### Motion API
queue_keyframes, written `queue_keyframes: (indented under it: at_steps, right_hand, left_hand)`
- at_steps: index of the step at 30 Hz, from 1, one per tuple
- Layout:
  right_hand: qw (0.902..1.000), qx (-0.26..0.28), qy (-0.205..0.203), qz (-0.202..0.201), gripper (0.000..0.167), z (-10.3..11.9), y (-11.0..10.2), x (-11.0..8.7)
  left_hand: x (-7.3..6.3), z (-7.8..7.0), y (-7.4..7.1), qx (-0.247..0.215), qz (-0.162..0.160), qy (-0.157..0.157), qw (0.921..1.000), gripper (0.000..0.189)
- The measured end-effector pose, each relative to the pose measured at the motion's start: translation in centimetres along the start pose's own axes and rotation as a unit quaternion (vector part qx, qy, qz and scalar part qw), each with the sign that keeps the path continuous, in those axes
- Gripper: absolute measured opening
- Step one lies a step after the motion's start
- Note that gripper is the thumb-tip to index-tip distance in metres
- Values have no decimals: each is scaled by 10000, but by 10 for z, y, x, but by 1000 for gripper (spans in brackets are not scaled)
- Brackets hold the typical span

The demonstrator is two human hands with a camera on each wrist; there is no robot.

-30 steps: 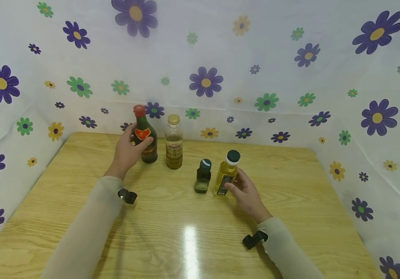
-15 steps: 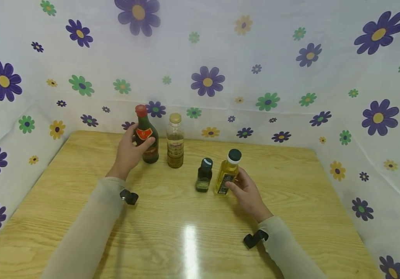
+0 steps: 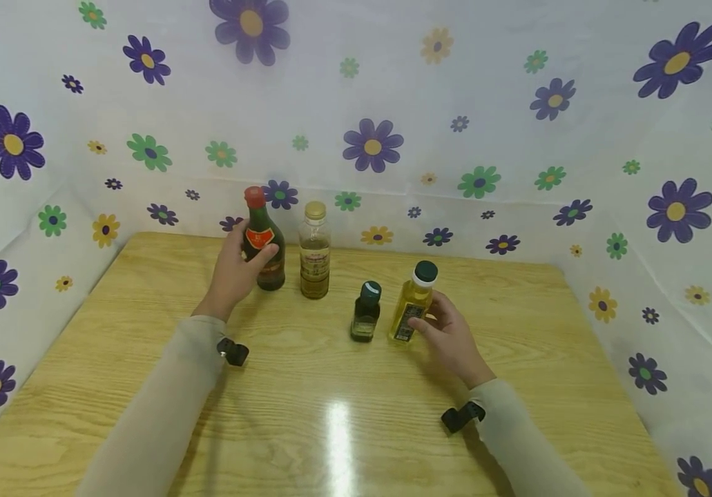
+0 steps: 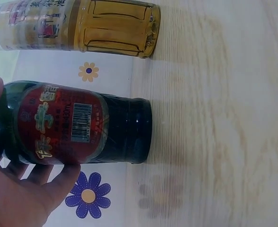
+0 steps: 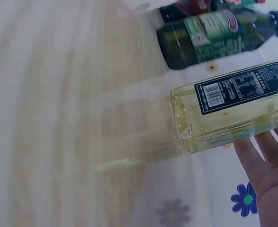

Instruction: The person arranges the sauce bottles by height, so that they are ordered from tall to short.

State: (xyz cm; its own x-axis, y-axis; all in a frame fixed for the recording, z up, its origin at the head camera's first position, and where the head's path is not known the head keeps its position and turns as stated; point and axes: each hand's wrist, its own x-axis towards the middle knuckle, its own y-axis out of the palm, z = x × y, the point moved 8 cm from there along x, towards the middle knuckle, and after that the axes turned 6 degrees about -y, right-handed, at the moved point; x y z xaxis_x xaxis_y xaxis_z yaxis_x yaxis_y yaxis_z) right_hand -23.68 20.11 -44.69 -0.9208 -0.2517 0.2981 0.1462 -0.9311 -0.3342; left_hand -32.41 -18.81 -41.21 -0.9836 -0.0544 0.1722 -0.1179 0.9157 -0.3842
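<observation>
My left hand (image 3: 231,273) grips a dark vinegar bottle (image 3: 273,269) with a red cap, standing at the back left of the table. Its red label (image 4: 60,123) and barcode face the left wrist camera. On the right, my right hand (image 3: 451,338) holds a square yellow oil bottle (image 3: 414,300) with a dark green cap, thumb on the front and fingers behind. This bottle leans a little to the right; whether its base (image 5: 181,123) touches the table I cannot tell. Left of it stands a small dark green bottle (image 3: 365,319).
A clear bottle (image 3: 315,266) with a gold cap and amber liquid stands upright just right of the vinegar bottle. The wooden table (image 3: 281,414) ends at a white flower-print cloth (image 3: 405,90) at the back and sides.
My right hand and the oil bottle have shifted slightly right and away from the small green bottle. The left hand keeps its grip on the vinegar bottle. The head view has shifted slightly.
</observation>
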Motion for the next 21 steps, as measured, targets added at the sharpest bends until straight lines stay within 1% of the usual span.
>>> queue_keyframes:
  at_steps: [5,12,16,21]
  right_hand:
    - [9995,118,-177,-236,49,-1,-15,8]
    - [9988,216,-284,-329,51,-1,-29,28]
    - [9988,215,-297,-316,52,1,-29,42]
    - [9986,254,-350,-295,53,2,-21,61]
  left_hand:
    - [1,-1,1,-30,-12,67,10000,73]
    - [2,2,1,27,-31,81,10000,76]
    - [2,3,0,26,-37,101,9999,75]
    - [0,4,-1,10,-18,60,10000,74]
